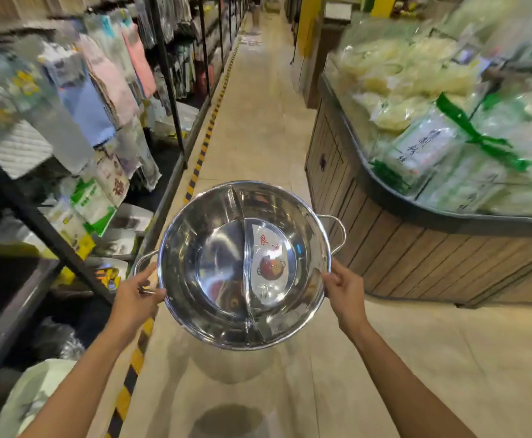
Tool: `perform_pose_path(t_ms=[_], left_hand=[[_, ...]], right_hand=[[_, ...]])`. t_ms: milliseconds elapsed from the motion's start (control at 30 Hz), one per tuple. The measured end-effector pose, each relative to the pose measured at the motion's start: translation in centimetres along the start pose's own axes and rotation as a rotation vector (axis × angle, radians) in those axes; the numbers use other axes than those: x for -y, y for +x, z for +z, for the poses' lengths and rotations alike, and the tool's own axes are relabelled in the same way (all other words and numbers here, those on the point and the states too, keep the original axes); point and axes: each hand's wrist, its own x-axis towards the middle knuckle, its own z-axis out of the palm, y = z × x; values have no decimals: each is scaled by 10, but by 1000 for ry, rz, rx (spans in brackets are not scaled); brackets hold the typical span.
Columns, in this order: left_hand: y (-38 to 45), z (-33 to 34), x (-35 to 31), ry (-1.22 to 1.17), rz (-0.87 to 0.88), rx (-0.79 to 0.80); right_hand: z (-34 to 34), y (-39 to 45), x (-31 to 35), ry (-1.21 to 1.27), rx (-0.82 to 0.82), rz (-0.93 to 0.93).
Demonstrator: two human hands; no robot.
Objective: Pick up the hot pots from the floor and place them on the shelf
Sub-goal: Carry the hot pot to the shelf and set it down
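A shiny steel hot pot (217,267) with a curved divider down its middle and a paper label in its right half hangs in the air above the aisle floor. My left hand (138,292) grips its left rim beside the wire handle. My right hand (343,289) grips the right rim just below the other wire handle. The pot is tilted a little toward me. A dark metal shelf (15,197) with packaged goods runs along the left.
A wooden display island (416,248) piled with bagged food stands on the right. Yellow-black tape (198,162) lines the floor along the shelf's foot. A white bag (37,393) lies low at the left. Far down the aisle stands a person (255,14).
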Motion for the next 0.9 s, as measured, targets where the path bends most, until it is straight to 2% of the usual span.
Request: perform_pose_path(t_ms=[133, 267, 433, 600, 733, 900], left_hand=[[-34, -54, -79, -59, 35, -55], [-59, -100, -110, -82, 1, -55], [-84, -127, -111, -42, -27, -79], [-134, -149, -102, -17, -103, -137], [-196, -167, -85, 20, -157, -238], [-306, -173, -59, -18, -330, -496]], right_hand=[[-12, -14, 105, -50, 36, -39], [-15, -34, 162, -69, 74, -33], [-10, -50, 180, -51, 103, -27], [4, -70, 183, -36, 253, 2], [26, -80, 175, -46, 442, 37], [69, -101, 172, -97, 765, 56]])
